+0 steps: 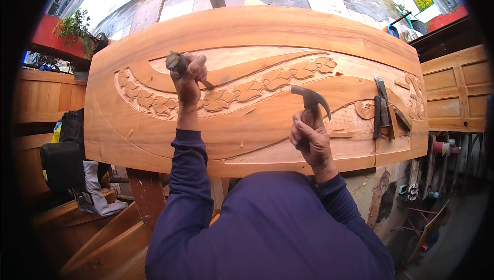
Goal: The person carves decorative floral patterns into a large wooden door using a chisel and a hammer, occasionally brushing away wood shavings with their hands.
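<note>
Before me lies a large wooden door panel, carved with a curving band of leaf and flower shapes. My left hand is closed round a chisel; its thick handle end points up and its blade slants down to the right, with the tip at or close to the carved band. In my right hand is a claw hammer, gripped by its handle, most of which the fingers hide. The hammer head is raised above the panel, apart from the chisel.
Several hand tools lie together on the panel's right part, beside a carved scroll. Another panelled door stands at the right. To the left are a black bag, grey cloth and a potted plant. Wooden boards lean at lower left.
</note>
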The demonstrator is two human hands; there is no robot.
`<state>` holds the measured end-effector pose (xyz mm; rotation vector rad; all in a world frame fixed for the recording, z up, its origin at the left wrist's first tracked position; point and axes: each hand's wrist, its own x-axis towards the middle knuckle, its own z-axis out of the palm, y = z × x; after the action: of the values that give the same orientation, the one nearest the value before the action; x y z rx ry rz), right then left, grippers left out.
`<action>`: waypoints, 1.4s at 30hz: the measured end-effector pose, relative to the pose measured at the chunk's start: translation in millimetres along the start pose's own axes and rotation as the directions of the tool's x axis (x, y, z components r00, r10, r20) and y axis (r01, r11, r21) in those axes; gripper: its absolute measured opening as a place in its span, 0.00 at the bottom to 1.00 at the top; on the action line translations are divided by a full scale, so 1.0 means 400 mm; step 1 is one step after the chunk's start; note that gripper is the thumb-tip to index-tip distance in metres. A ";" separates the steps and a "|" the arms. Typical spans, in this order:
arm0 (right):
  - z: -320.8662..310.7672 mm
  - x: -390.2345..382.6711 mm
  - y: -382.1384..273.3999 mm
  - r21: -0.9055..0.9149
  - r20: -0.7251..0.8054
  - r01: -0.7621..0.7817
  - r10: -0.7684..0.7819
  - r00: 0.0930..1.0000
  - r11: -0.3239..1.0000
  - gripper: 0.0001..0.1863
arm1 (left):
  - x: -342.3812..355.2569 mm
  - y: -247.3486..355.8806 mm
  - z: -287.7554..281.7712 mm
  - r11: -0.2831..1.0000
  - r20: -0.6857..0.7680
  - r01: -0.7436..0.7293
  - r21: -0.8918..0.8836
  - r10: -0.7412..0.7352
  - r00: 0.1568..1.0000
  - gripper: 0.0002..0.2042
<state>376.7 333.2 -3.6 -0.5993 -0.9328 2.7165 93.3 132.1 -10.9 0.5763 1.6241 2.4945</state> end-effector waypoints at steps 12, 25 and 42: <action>0.009 0.035 0.015 -0.250 -0.044 -0.014 0.003 0.999 0.968 0.18 | 0.005 -0.004 0.006 1.000 0.002 -0.019 0.012 0.019 1.000 0.16; -0.089 -0.028 0.040 -0.565 -0.032 0.097 -0.139 0.990 0.820 0.34 | 0.030 0.004 -0.099 0.934 -0.254 -0.140 -0.328 0.055 0.966 0.18; -0.053 -0.052 -0.015 -0.709 -0.033 0.100 -0.174 0.984 0.698 0.14 | 0.025 0.013 0.028 1.000 -0.186 -0.005 -0.021 0.001 0.982 0.17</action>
<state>405.2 342.6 -8.4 -0.7317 -1.9262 2.0938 88.9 142.4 0.2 0.3512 1.6550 2.6342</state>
